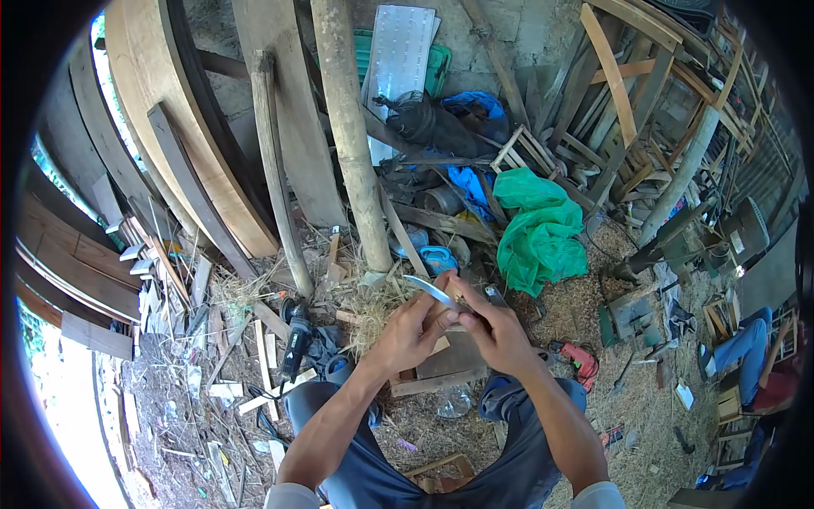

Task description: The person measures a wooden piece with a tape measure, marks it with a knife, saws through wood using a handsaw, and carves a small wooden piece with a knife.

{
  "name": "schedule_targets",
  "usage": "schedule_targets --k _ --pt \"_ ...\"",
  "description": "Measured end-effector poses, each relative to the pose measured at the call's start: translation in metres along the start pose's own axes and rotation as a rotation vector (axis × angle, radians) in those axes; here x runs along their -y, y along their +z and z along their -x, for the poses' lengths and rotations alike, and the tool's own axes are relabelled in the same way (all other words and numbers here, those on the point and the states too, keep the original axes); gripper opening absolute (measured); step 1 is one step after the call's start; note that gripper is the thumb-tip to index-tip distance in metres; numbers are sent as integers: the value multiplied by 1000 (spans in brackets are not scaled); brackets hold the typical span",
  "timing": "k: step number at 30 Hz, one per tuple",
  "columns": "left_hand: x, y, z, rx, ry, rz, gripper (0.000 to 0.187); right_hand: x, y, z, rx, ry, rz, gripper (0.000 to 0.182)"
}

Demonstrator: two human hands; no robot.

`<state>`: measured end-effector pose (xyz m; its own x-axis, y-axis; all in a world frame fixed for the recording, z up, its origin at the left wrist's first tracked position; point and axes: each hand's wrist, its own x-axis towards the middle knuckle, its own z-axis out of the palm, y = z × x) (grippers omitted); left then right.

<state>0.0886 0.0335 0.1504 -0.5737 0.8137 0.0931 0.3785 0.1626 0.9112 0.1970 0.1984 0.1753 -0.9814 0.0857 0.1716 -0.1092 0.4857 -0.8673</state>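
Observation:
A curved, shiny knife blade [430, 291] points up and to the left in front of me. Its lower end runs into my right hand [494, 331], whose fingers are closed around it; the handle is hidden. My left hand [409, 331] is closed close beside it, with the blade passing across its fingers. Whatever the left fingers pinch is too small and covered to name. Both hands nearly meet above a low wooden block [451, 360] between my knees.
A black angle grinder [295, 339] lies left among wood scraps and straw. To the right are a red power tool [581, 365] and a green plastic sheet [540, 229]. Wooden posts [349, 127] and planks [174, 119] stand ahead. Another person's leg [746, 349] shows far right.

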Motion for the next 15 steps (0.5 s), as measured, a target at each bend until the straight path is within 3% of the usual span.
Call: schedule_targets --k 2,3,5,8,12,14,15 --pt "14 11 -5 -181 280 116 51 -8 8 3 -113 -87 304 55" --pt "12 10 -6 -180 282 116 51 -6 11 3 -115 -87 305 55" --pt "5 6 -5 -100 30 79 49 -1 20 0 -296 -55 253 54" --pt "-1 12 -7 -196 68 92 48 -9 25 -6 -422 -224 392 53" --pt "3 14 -11 -291 242 145 52 -14 24 -5 -395 -121 361 45" --pt "-9 5 -8 -242 110 114 60 -24 22 -5 -443 111 -132 32" --pt "-6 5 -9 -242 111 115 60 -22 17 -6 -457 169 -211 26"
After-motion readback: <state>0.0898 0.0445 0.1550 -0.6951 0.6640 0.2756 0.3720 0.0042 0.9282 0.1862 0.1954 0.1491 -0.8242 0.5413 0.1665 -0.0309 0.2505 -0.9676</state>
